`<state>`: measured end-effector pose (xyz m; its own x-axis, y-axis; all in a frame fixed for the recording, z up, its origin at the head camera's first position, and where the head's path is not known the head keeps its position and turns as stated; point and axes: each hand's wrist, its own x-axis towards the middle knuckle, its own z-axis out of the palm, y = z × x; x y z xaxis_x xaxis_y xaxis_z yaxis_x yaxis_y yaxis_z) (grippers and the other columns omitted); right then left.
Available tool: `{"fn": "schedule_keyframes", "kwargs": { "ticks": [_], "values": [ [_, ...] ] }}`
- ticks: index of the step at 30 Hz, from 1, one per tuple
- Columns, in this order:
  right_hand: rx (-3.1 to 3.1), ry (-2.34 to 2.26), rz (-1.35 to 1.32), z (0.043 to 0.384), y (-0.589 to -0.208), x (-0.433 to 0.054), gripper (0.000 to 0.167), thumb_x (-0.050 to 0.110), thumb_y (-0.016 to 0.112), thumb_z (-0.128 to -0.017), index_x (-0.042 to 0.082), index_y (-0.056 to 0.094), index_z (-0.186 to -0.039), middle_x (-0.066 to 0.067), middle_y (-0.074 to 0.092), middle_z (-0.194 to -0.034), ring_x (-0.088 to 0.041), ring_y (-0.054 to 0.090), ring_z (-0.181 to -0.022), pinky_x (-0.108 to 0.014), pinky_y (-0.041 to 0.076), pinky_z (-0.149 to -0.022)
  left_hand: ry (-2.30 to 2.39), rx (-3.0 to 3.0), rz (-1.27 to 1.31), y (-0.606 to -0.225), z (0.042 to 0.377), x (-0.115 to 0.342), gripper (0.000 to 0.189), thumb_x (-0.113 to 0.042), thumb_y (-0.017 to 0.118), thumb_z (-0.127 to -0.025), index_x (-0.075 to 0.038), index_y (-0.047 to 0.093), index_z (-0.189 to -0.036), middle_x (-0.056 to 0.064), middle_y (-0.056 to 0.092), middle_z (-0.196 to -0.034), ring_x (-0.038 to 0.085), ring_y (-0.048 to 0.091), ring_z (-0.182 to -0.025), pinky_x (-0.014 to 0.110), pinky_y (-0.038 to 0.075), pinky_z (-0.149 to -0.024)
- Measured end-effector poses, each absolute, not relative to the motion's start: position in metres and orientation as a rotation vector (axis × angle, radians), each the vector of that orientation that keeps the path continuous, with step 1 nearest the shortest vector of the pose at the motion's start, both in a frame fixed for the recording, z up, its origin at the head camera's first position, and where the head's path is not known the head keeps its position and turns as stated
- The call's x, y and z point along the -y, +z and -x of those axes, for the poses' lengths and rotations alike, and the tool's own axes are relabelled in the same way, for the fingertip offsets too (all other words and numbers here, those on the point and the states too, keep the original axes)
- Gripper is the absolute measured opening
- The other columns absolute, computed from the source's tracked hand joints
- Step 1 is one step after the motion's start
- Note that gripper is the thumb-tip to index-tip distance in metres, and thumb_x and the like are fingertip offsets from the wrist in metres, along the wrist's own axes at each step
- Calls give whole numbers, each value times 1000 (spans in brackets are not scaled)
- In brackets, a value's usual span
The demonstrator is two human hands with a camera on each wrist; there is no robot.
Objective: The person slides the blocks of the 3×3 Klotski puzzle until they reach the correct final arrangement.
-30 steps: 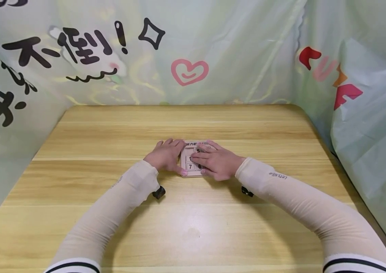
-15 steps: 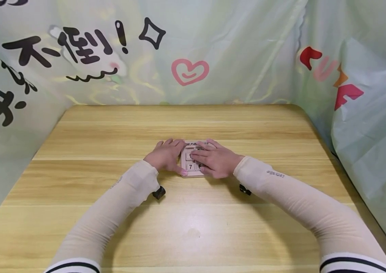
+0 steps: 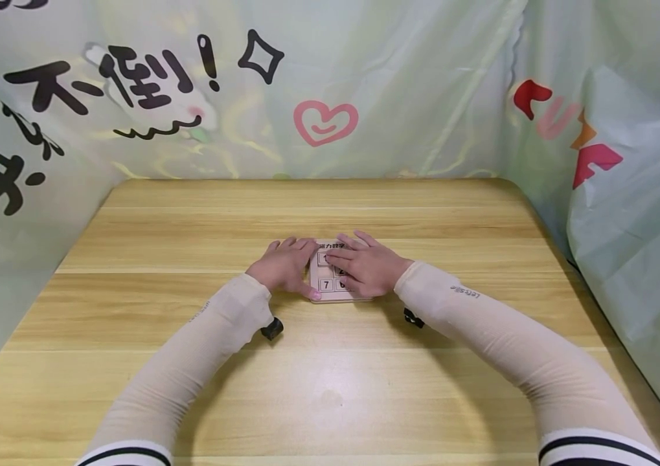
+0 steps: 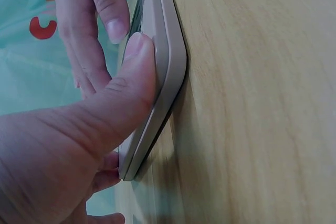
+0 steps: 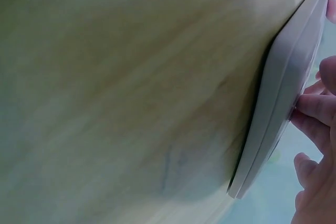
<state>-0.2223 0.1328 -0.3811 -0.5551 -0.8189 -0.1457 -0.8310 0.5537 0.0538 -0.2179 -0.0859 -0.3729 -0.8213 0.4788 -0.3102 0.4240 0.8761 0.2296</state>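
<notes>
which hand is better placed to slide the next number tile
Probably the right hand: it already reaches over the number tiles, partly covering the 1. The left hand grips the puzzle board by its left side, so it seems suited to steadying.

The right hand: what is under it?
Under the right hand lies the numbered board. Its 7 tile shows; most of its right part is covered, so any numbers there are hidden.

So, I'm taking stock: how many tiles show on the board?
4: tile 1 top left, tile 7 bottom left, tile 6 beside it, tile 2 above 6. The right hand may hide more.
</notes>
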Motion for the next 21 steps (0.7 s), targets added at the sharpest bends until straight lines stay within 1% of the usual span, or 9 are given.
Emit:
{"fn": "schedule_keyframes", "kwargs": {
  "ticks": [7,12,21],
  "values": [
    [-2682,149,1435,222,-381,-135,54,34,39,-101,8,41,-148,-6,38,-152,-32,20,-145,-51,8,-118,208,-2689,-672,-375,219,86,108,-62,78,-68,-13,30,-151,4,27,-157,38,23,-142,56,18,-114],
    [-2680,100,1437,220,-378,-140,53,33,42,-100,6,42,-146,-9,40,-151,-33,20,-144,-52,9,-117,217,-2686,-675,-376,219,86,108,-62,79,-68,-14,30,-151,4,27,-157,38,23,-141,56,17,-114],
    [-2686,57,1507,213,-375,-151,50,30,46,-99,7,46,-144,-11,47,-146,-35,24,-143,-56,12,-116,223,-2681,-659,-377,219,86,109,-62,78,-68,-14,28,-151,4,26,-157,38,21,-142,55,17,-115]
  ]
}}
